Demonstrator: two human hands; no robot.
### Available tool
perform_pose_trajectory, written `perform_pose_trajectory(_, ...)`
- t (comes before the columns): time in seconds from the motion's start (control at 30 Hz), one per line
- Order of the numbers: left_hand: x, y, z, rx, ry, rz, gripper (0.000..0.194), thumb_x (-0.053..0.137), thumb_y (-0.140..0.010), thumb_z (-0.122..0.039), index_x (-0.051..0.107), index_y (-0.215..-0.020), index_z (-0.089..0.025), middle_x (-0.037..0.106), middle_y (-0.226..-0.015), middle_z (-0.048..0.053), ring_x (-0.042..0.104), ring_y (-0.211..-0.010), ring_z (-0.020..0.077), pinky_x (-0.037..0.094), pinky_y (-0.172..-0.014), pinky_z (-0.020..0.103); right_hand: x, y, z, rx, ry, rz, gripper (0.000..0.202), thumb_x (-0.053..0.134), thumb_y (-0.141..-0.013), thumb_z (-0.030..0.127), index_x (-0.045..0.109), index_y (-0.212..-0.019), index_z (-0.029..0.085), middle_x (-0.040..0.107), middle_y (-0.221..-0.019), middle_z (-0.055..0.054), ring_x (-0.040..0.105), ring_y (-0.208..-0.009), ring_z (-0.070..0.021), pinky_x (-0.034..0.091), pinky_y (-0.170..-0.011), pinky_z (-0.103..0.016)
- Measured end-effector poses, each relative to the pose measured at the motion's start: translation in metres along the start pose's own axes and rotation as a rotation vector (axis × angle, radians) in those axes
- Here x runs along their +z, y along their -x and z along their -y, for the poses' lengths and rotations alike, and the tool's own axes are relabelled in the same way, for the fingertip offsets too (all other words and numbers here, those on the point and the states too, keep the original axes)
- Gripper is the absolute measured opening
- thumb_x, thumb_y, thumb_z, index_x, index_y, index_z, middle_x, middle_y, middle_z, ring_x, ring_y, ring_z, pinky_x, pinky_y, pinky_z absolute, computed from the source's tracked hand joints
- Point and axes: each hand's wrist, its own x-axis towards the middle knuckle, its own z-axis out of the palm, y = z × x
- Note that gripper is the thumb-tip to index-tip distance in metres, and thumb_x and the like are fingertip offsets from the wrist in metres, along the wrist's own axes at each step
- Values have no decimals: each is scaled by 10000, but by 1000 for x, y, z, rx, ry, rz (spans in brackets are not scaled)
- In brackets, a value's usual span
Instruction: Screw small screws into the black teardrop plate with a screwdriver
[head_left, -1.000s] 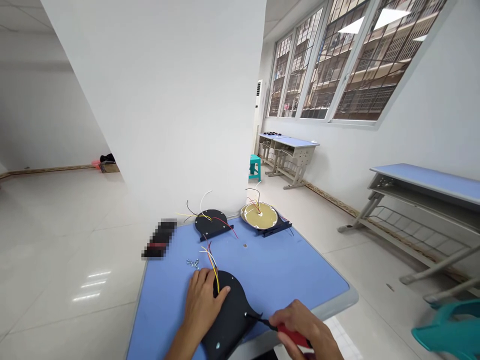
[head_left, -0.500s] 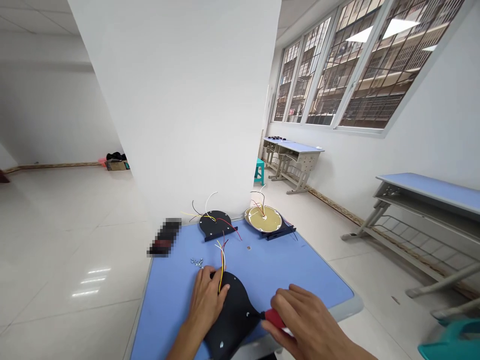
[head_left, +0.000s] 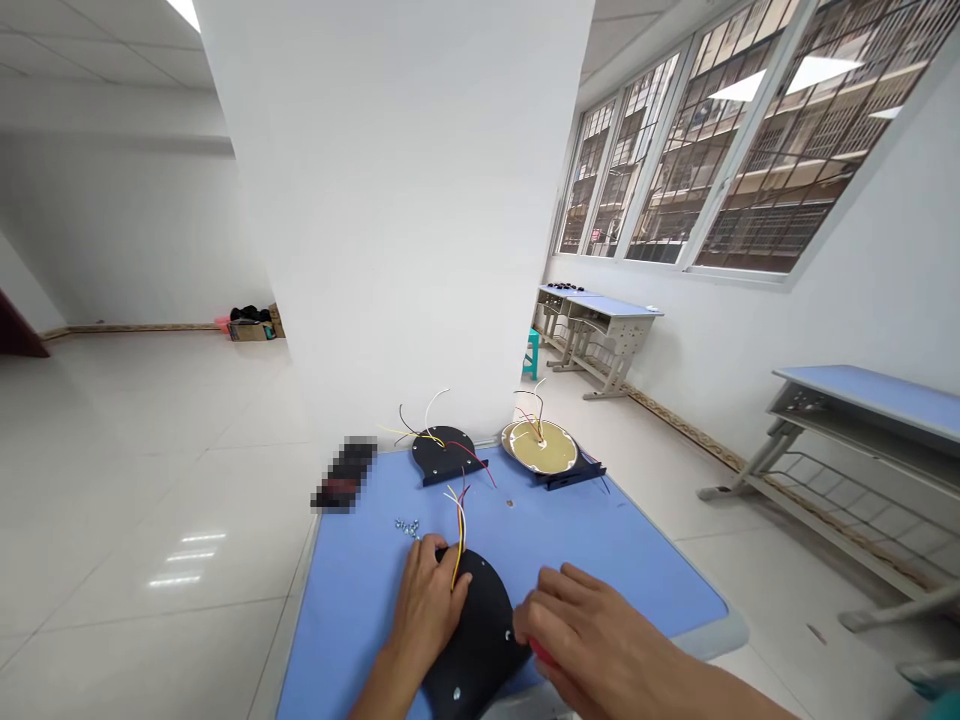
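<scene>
Near the table's front edge lies a black metal plate (head_left: 484,640) with one rounded end and silver screws. My left hand (head_left: 429,612) grips its left side, thumb on top and fingers at the far edge. Yellow, white, red and black wires (head_left: 460,525) rise beside the thumb. At the plate's right edge my right hand (head_left: 589,625) is closed around a screwdriver with a red handle (head_left: 541,653). Its shaft and tip are hidden behind the fingers. A small pile of loose screws (head_left: 407,527) lies beyond my left hand.
A second black plate with wires (head_left: 448,455) and a round yellowish board (head_left: 546,448) on a dark bracket sit along the table's far side. A blurred-out dark object (head_left: 345,475) is at the far left corner. A white pillar (head_left: 405,220) stands directly behind the blue table (head_left: 615,555).
My right hand has turned and shifted inward over the plate's edge, so its fingers now cover the screwdriver's shaft. My left hand keeps its hold. The whole view has shifted slightly.
</scene>
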Motion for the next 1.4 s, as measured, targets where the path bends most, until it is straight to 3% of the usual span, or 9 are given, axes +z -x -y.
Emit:
perform_pose_trajectory(0.4, 1, 1, 1, 13, 5, -10, 260, 566, -876, -152, 657, -1117, -186, 595, -1143, 98, 570, -1068, 258, 496, -964, 439, -12, -17, -1, 102, 164, 179, 177, 514, -948, 286, 494, -787, 214, 581, -551, 36, 519, -444, -165, 355, -553, -312)
perform_pose_trajectory(0.53, 1, 1, 1, 28, 12, -13, 263, 570, -871, -147, 656, -1117, -184, 599, -1129, 99, 570, -1056, 261, 499, -952, 450, -14, -15, -7, 53, -3, 287, 24, 486, -925, 208, 509, -926, 217, 672, -805, -23, 619, -673, -190, 393, -634, -306)
perform_pose_trajectory(0.63, 2, 1, 3, 39, 14, -24, 276, 566, -874, -154, 646, -1135, -196, 598, -1133, 92, 569, -1058, 261, 506, -942, 455, -14, -12, -10, 102, 91, 253, 208, 470, -971, 326, 479, -794, 217, 593, -583, 26, 507, -463, -167, 355, -571, -324)
perform_pose_trajectory(0.7, 4, 1, 5, 49, 14, -37, 275, 559, -876, -160, 643, -1133, -212, 598, -1132, 82, 570, -1056, 258, 509, -937, 457, -14, -10, -10, 121, 53, 225, 273, 499, -945, 469, 504, -860, 210, 638, -672, -9, 569, -564, -195, 383, -620, -336)
perform_pose_trajectory(0.83, 8, 1, 8, 74, 12, -67, 272, 573, -863, -167, 641, -1111, -255, 605, -1099, 50, 581, -1021, 236, 513, -922, 435, -14, -10, -11, 33, -10, 211, 171, 429, -975, 271, 500, -830, 215, 640, -724, -15, 563, -617, -177, 376, -632, -316)
perform_pose_trajectory(0.97, 9, 1, 9, 91, 11, -75, 259, 569, -868, -174, 637, -1102, -260, 609, -1101, 42, 580, -1025, 231, 512, -915, 421, -14, -12, -10, 108, 55, 165, 301, 486, -956, 470, 498, -809, 207, 607, -651, -9, 545, -575, -190, 376, -620, -330)
perform_pose_trajectory(1.1, 6, 2, 6, 92, 8, -57, 239, 569, -869, -166, 649, -1080, -245, 623, -1098, 45, 575, -1036, 240, 513, -908, 428, -14, -13, -9, 21, -24, 214, 145, 429, -969, 227, 493, -840, 210, 634, -726, -5, 563, -603, -165, 386, -636, -301)
perform_pose_trajectory(1.23, 3, 3, 3, 86, 2, -33, 234, 559, -887, -173, 649, -1095, -229, 632, -1116, 50, 569, -1038, 250, 506, -913, 442, -9, -12, -8, 76, 38, 145, 190, 462, -965, 335, 492, -823, 214, 614, -630, 7, 540, -525, -172, 378, -596, -315)
perform_pose_trajectory(1.4, 2, 3, 2, 76, -12, -21, 228, 563, -888, -177, 658, -1089, -225, 639, -1117, 54, 569, -1046, 264, 497, -918, 462, -8, -10, -7, 20, 17, 134, 201, 408, -970, 201, 484, -785, 220, 596, -593, 24, 503, -487, -153, 355, -564, -306)
